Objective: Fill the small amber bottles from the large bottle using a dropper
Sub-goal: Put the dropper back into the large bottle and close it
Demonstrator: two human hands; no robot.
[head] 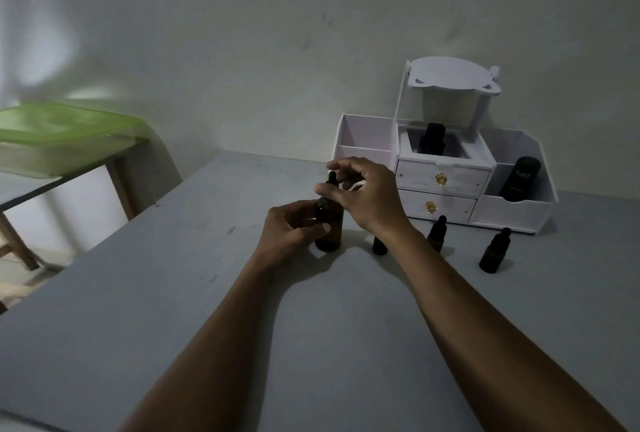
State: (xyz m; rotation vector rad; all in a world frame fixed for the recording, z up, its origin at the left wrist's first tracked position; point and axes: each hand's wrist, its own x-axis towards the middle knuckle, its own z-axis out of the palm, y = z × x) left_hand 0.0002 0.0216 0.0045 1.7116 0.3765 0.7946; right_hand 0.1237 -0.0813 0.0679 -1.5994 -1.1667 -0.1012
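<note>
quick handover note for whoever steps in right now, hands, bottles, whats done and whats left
Left hand: gripping the large bottle, upright on the table.
Right hand: fingers at the large bottle's dropper cap; whether it is unscrewed I cannot tell.
Small bottles: three stand upright right of the large one, near, middle, far. Middle and far are capped; the near one's top is hidden behind the right wrist.
Done: no filling can be confirmed.
Left: likely lift the dropper out, uncap the small bottles, fill each.
</note>
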